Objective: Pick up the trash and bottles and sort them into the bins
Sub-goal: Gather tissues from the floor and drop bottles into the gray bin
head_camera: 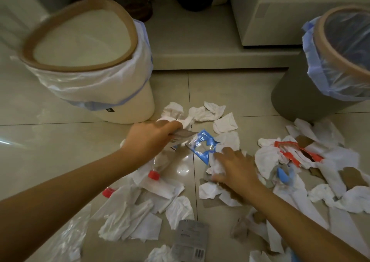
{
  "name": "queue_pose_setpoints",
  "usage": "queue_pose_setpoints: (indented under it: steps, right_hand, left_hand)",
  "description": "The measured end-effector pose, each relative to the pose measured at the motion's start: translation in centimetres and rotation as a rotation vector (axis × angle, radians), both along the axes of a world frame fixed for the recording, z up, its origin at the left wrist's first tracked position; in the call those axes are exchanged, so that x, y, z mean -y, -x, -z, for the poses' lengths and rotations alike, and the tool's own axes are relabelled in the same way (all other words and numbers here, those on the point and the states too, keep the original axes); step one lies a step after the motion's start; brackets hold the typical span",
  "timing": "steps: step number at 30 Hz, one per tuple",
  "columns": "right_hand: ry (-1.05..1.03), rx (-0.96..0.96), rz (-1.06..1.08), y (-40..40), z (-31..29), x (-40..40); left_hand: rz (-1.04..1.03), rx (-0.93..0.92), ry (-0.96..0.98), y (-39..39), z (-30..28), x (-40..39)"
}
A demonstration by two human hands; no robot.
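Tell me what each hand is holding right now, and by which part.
The left hand grips a clear plastic bottle near its upper end; the exact spot is blurred. The right hand rests on a crumpled white tissue, fingers curling over its top.
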State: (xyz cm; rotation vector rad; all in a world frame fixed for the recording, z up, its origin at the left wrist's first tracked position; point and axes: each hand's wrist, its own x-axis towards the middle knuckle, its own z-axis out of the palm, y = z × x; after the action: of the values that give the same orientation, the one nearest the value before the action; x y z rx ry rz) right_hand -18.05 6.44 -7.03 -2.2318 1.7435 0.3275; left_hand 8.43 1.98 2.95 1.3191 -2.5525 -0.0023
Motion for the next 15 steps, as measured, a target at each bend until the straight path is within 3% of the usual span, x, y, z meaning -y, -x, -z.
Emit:
queue_pose_setpoints:
  steps: [2,5,11,15]
  right_hand:
    - [-0.073,0.009,0.038,0.1,0.0,-0.6]
    - [-0.127,-0.136,-0.051,-0.7,0.3,-2.1]
    - [0.068,-0.127,-0.159,-1.6,0.3,-3.7]
    - [0.288,-0.010,-0.227,-1.1,-2.0,-3.2]
  left_hand:
    - [0.097,0.122,0.027,-0.5,0.0,-0.5]
    - [0.210,0.225,0.044,-1.6,0.3,-1.4]
    - [0.296,0.243,0.130,-3.0,-0.9,-2.8]
    - [0.304,0.228,0.159,-3.3,-1.6,-3.0]
